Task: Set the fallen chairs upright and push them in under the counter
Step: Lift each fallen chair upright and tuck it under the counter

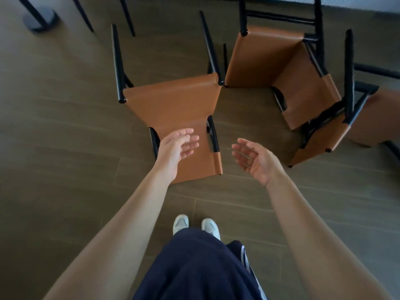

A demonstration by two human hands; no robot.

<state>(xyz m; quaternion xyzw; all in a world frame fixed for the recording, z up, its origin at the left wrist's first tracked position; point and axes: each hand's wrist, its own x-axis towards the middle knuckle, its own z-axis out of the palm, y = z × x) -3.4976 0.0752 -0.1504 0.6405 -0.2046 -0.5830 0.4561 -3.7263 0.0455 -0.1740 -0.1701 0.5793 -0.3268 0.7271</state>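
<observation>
Both my hands are empty and loosely spread, palms turned toward each other. My left hand (177, 146) hovers over the near end of the closest chair (173, 100); my right hand (253, 159) hangs just off its right edge, touching nothing. That chair lies tipped over on the floor (65, 126), black legs pointing away from my fingertips. I'd grip the black frame rails on both sides, not the tan leather, and tip it up evenly. Beyond my right hand, a second chair (270, 57) and third chair (372, 118) lie tangled. No writing is readable.
</observation>
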